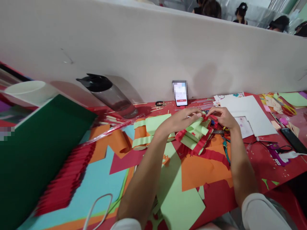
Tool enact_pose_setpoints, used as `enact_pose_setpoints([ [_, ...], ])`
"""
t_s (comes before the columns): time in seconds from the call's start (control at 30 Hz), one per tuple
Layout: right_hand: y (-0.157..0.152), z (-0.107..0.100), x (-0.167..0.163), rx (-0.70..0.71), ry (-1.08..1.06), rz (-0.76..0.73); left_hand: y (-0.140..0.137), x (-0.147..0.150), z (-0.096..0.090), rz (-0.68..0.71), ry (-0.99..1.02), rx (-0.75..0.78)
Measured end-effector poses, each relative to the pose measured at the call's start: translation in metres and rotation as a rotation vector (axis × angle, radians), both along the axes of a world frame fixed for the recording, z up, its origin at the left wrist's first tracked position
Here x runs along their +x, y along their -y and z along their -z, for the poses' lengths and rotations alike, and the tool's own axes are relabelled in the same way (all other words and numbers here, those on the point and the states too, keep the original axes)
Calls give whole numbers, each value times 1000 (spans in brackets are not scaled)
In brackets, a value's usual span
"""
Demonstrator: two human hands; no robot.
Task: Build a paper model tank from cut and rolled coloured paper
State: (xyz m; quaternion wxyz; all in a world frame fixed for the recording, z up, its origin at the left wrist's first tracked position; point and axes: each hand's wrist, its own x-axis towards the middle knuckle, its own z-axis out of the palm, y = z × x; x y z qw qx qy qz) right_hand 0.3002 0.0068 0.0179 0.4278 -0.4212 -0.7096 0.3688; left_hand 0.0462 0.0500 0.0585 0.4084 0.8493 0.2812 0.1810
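A paper craft of curled light green strips edged with red (195, 132) rests on the table before me. My left hand (188, 118) reaches over its upper left side, fingertips bent together at the top edge. At its upper right, my right hand (223, 117) pinches a red paper strip (213, 119). The two sets of fingertips nearly meet there; exactly what the left fingers grip is partly hidden. Under the craft lie orange paper (203, 172) and a light green sheet (181, 195). A similar green and orange paper piece (141, 132) sits to the left.
A phone (181, 94) leans against the white partition (144, 54). Left of it stand a tilted bottle (112, 95) and a dark green board (45, 153) beside pleated red paper (67, 179). White sheets (254, 115), yellow scissors (289, 109) and a black phone (294, 140) lie right.
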Motion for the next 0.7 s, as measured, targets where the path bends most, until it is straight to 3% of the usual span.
enact_pose_setpoints([
  [0.27, 2, -7, 0, 6, 71, 7, -5, 1, 5, -52, 8, -9],
  [0.7, -2, 4, -2, 4, -60, 64, -8, 3, 10, -18, 90, -21],
])
